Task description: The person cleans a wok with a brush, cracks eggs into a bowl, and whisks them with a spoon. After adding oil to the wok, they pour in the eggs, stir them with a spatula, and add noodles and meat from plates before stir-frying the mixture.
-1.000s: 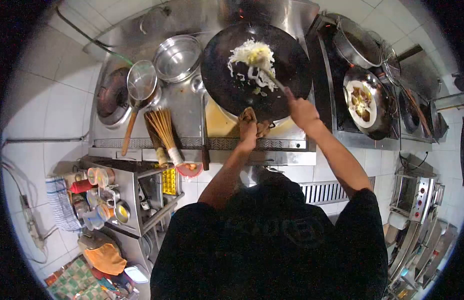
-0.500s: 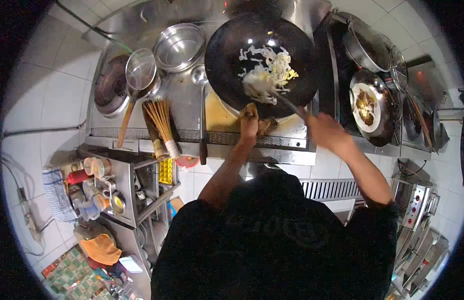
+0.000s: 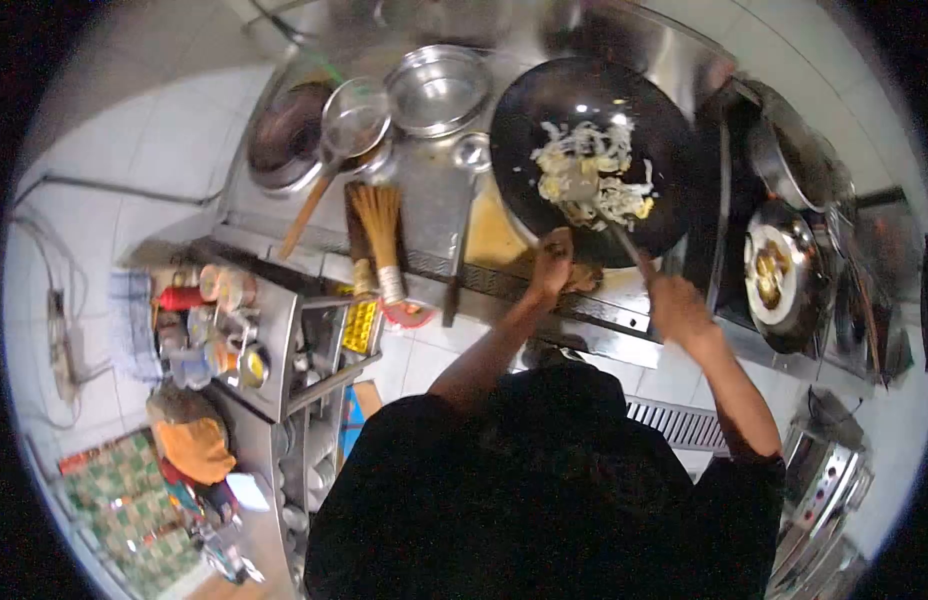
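Note:
A large black wok [image 3: 624,100] stands on the stove, with white noodle-like strips and yellow egg pieces [image 3: 584,160] in it. My left hand [image 3: 552,268] is closed at the wok's near rim, with a brown cloth [image 3: 584,279] bunched under and beside it. My right hand [image 3: 681,308] is wrapped round the handle of a spatula [image 3: 629,245]. The spatula's blade reaches into the food near the wok's near side and is partly hidden by it.
Left of the wok lie a ladle [image 3: 454,285], a bamboo brush [image 3: 382,230], a strainer [image 3: 356,118] and a metal bowl [image 3: 439,92]. A smaller pan [image 3: 809,290] with dark liquid sits to the right. A shelf unit [image 3: 284,375] stands at lower left.
The camera view has turned, shifting the stove right and somewhat down. The food in the wok is pushed into a different, wider heap. Both hands keep their grips.

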Available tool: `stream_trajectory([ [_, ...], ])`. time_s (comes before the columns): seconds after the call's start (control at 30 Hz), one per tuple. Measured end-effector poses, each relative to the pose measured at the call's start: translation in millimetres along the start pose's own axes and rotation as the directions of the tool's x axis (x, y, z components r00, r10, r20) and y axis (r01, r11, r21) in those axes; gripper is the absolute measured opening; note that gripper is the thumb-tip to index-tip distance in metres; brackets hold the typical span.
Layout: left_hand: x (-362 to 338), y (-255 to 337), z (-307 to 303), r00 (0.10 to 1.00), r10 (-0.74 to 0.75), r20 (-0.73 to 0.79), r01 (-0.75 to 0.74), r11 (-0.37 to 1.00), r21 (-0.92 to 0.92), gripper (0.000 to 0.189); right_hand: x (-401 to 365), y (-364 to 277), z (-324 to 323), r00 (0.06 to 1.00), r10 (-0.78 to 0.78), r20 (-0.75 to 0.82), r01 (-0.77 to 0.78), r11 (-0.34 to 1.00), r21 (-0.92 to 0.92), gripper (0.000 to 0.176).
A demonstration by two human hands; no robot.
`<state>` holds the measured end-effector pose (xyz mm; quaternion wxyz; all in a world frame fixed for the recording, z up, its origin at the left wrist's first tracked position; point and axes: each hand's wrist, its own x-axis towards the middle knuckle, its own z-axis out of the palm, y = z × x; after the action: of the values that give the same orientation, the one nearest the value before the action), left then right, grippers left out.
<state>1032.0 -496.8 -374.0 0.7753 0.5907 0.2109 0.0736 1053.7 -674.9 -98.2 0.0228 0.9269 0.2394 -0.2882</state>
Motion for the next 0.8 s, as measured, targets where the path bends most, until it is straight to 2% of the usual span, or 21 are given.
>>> stream_trajectory([
  [0.03,0.3,3.0,-6.8,1.0,0.001,-0.025,-0.001,1.0,0.004,0.034,30.9,35.7,36.4,0.99,-0.08,-0.116,0.077,0.997,-0.032,0.066],
  [0.07,2.0,10.6,-8.1,0.97,0.229,0.076,-0.233,0.803,0.549,0.035,35.7,40.7,33.4,0.983,-0.053,-0.175,0.057,0.998,0.014,0.067],
  [0.1,2.8,13.0,-5.9,0.896,0.343,0.284,-0.39,0.297,0.872,0.036,35.6,42.1,27.1,0.972,-0.016,-0.233,0.031,0.998,0.06,0.068],
  [0.13,0.6,-12.9,-5.3,0.826,0.524,0.209,-0.42,0.323,0.848,0.037,26.0,36.6,22.9,0.973,-0.013,-0.232,0.026,0.998,0.052,0.068],
  [0.17,5.4,-10.4,-5.0,0.821,0.531,0.211,-0.431,0.333,0.839,0.037,11.0,26.8,17.2,0.992,-0.016,-0.126,0.018,1.0,0.012,0.066],
  [0.2,4.9,-5.9,-12.7,0.964,0.254,0.075,-0.259,0.844,0.47,0.038,-6.1,14.8,11.0,1.0,0.001,-0.015,-0.002,1.0,-0.021,0.065],
  [0.23,1.1,-5.6,-16.3,0.985,-0.102,0.139,0.109,0.993,-0.048,0.04,-21.9,-3.3,2.9,0.992,-0.106,-0.069,0.104,0.994,-0.021,0.063],
  [0.27,7.9,1.4,-9.5,0.997,0.057,0.055,-0.071,0.953,0.294,0.041,-14.9,-4.1,3.0,0.996,-0.07,-0.051,0.07,0.998,-0.008,0.063],
  [0.3,-2.7,17.7,-5.9,0.996,0.034,0.082,-0.056,0.955,0.291,0.041,0.1,0.7,1.4,0.999,-0.042,-0.025,0.042,0.999,0.009,0.062],
  [0.37,-17.8,57.1,0.4,0.933,-0.355,0.053,0.359,0.917,-0.172,0.039,16.0,27.4,-9.5,1.0,-0.003,0.017,0.003,0.999,-0.031,0.062],
  [0.4,-9.2,28.7,2.9,0.983,-0.132,-0.131,0.133,0.991,-0.002,0.035,9.0,40.0,-16.4,0.989,-0.109,-0.102,0.109,0.994,0.001,0.061],
  [0.43,0.2,24.3,3.1,0.985,-0.121,-0.124,0.121,0.993,-0.008,0.035,-5.1,35.5,-29.1,0.988,-0.104,-0.114,0.104,0.995,-0.007,0.061],
  [0.5,-0.5,12.2,-11.1,0.941,0.339,-0.008,-0.265,0.751,0.605,0.036,-47.5,8.7,-34.8,0.995,-0.064,0.083,0.072,0.992,-0.1,0.062],
  [0.53,-1.5,-0.2,-18.7,0.997,0.069,0.04,-0.075,0.979,0.189,0.04,-49.0,-1.7,-29.7,0.994,-0.089,0.063,0.087,0.996,0.025,0.061],
  [0.57,11.3,-35.9,-45.0,0.952,-0.15,0.267,0.12,0.985,0.124,0.039,-41.3,-10.3,-27.0,0.995,-0.089,0.051,0.084,0.993,0.087,0.061],
  [0.6,26.0,-63.5,-60.7,0.798,-0.332,0.504,0.319,0.941,0.115,0.045,-19.5,-4.6,-16.2,0.996,-0.086,0.005,0.084,0.979,0.187,0.047],
  [0.63,-1.5,22.5,-36.6,0.881,-0.281,0.382,0.227,0.957,0.179,0.048,10.5,11.5,16.6,0.996,-0.079,0.034,0.065,0.95,0.304,0.031],
  [0.67,-23.5,41.1,-29.8,0.869,-0.275,0.411,0.364,0.918,-0.155,0.046,14.0,-3.8,12.5,0.992,-0.105,0.076,0.086,0.973,0.215,0.022],
  [0.7,-37.7,84.8,-18.4,0.86,-0.173,0.479,0.284,0.944,-0.169,0.045,17.3,-2.7,54.3,0.94,-0.288,-0.185,0.322,0.928,0.188,0.026],
  [0.73,-18.4,55.3,-18.6,0.913,-0.148,0.381,0.213,0.968,-0.135,0.042,10.6,-23.3,37.9,0.962,-0.192,-0.193,0.218,0.967,0.129,0.032],
  [0.8,-19.6,61.6,-18.9,0.896,-0.328,0.301,0.377,0.918,-0.124,0.034,6.6,-24.0,24.3,0.959,-0.162,-0.233,0.171,0.985,0.022,0.044],
])
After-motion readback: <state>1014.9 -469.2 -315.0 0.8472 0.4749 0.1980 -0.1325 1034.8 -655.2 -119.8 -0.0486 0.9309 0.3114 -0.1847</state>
